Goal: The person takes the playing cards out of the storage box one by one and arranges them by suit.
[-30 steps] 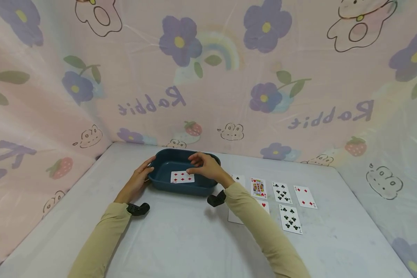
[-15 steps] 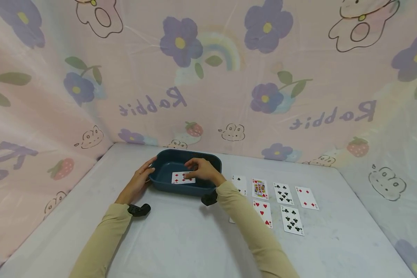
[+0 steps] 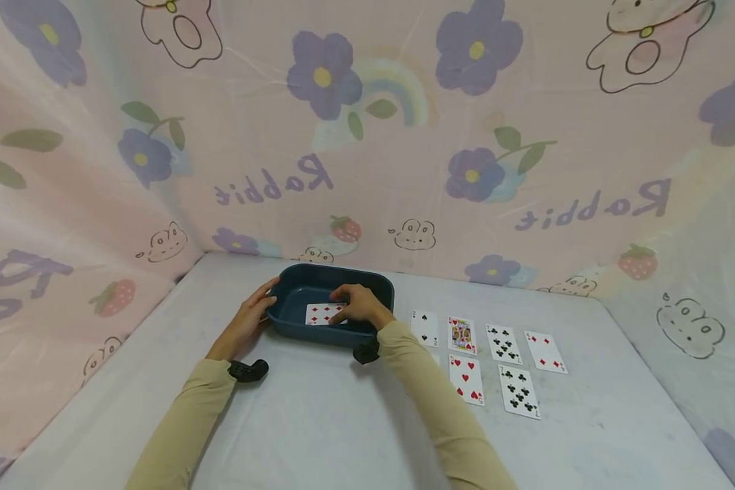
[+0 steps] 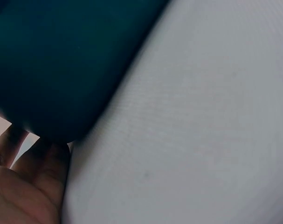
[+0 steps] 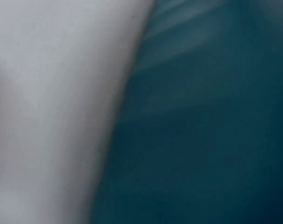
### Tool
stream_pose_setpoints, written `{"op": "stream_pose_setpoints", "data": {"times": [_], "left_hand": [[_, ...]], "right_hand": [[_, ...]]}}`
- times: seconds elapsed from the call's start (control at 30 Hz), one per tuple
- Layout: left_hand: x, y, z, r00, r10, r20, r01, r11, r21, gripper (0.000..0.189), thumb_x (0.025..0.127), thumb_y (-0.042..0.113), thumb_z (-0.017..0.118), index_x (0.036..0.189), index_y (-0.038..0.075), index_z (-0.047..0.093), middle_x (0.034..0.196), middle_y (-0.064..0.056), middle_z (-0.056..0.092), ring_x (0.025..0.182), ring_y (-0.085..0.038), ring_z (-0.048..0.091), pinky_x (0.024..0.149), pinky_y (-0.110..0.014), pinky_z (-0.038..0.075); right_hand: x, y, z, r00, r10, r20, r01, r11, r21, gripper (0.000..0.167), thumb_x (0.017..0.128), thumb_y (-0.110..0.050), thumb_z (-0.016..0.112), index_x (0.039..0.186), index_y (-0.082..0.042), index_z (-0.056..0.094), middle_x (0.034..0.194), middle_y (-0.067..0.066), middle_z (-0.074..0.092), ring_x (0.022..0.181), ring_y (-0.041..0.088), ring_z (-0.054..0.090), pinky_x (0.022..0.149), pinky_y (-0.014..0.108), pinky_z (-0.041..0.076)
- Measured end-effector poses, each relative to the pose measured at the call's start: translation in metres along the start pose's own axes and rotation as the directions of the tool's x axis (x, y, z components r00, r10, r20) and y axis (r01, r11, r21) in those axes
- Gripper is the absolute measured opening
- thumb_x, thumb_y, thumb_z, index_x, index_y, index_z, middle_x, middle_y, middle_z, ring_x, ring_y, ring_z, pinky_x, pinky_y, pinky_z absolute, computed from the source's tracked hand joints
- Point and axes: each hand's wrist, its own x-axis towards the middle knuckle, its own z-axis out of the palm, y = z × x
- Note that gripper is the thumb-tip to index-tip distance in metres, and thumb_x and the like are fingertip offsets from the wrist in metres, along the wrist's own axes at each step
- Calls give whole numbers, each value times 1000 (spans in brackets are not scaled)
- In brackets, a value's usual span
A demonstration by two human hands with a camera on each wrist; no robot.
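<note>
My left hand (image 3: 245, 325) grips the left end of a dark blue rectangular plastic bin (image 3: 309, 333), its thumb over the rim and its fingers outside. In the left wrist view, the fingers (image 4: 38, 163) meet the bin's outer side. A red diamonds playing card (image 3: 318, 314) lies face up on the bin floor. Over its right end is my right hand (image 3: 363, 304), thumb at the card's near edge and fingers bent toward its far edge. Whether they pinch the card cannot be made out. Only the bin's blurred side (image 5: 192, 154) and white surface show in the right wrist view.
Face-up cards lie in rows right of the bin: a two of spades (image 3: 425, 329), a king of hearts (image 3: 462, 335), two clubs cards, a four of diamonds (image 3: 546, 352) and a five of hearts (image 3: 466, 379). The right sleeve (image 3: 431, 401) crosses beside them. Patterned cloth (image 3: 367, 170) hangs behind.
My right hand has sunk lower into the bin, its thumb moving to the card's near edge. The right forearm has shifted left, uncovering more table cards. My left hand keeps its hold.
</note>
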Motion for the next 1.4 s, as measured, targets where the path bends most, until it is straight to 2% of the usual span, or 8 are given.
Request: {"op": "stream_pose_setpoints", "data": {"times": [0.13,0.3,0.5,0.7,1.0,1.23,1.4], "left_hand": [[0,1,1,1000,4,-8,-4,1000,5,52,106,15,35,156,15,21,161,-12,5,143,-36,13,110,-54,18],[1,-1,1,1000,1,-9,-1,1000,9,52,106,15,35,156,15,21,161,-12,5,143,-35,13,111,-55,18],[2,-2,1,1000,9,-9,-9,1000,21,52,106,16,36,156,16,21,161,-12,6,143,-35,14,111,-54,18],[1,-1,2,1000,17,-4,-17,999,28,52,106,16,36,156,16,21,161,-12,5,142,-35,15,110,-54,19],[-1,0,2,1000,6,-8,-6,1000,15,52,107,15,34,157,17,20,161,-11,3,142,-35,14,110,-55,18],[-1,-1,2,1000,3,-12,-3,1000,10,52,107,15,35,156,15,21,161,-12,5,142,-35,14,111,-54,18],[0,-2,1,1000,10,-9,-10,1000,13,52,107,15,35,156,15,21,161,-12,5,143,-35,12,111,-55,18]], "right_hand": [[2,-1,1,1000,21,-2,-21,1000,-9,53,68,-14,90,116,-10,67,116,4,64,101,20,56,93,35,43],[3,0,2,999,32,-7,-32,999,-32,54,68,-12,90,117,-10,67,117,5,63,108,22,55,97,36,42],[4,1,3,1000,26,-12,-27,997,-72,54,68,-11,90,117,-8,67,116,7,63,106,23,56,95,36,43],[5,2,3,999,39,0,-39,997,-64,54,68,-10,89,118,-8,66,115,8,63,109,22,56,96,34,42],[5,5,4,999,29,-14,-30,995,-98,51,68,-13,90,114,-12,69,108,9,61,102,23,54,90,36,44],[3,4,3,999,42,-14,-43,998,-49,41,74,-9,85,112,-11,69,114,9,62,109,25,55,96,39,43],[2,3,2,998,52,-27,-53,998,-26,35,78,-9,82,111,-11,70,107,8,64,103,24,57,90,38,46]]}}
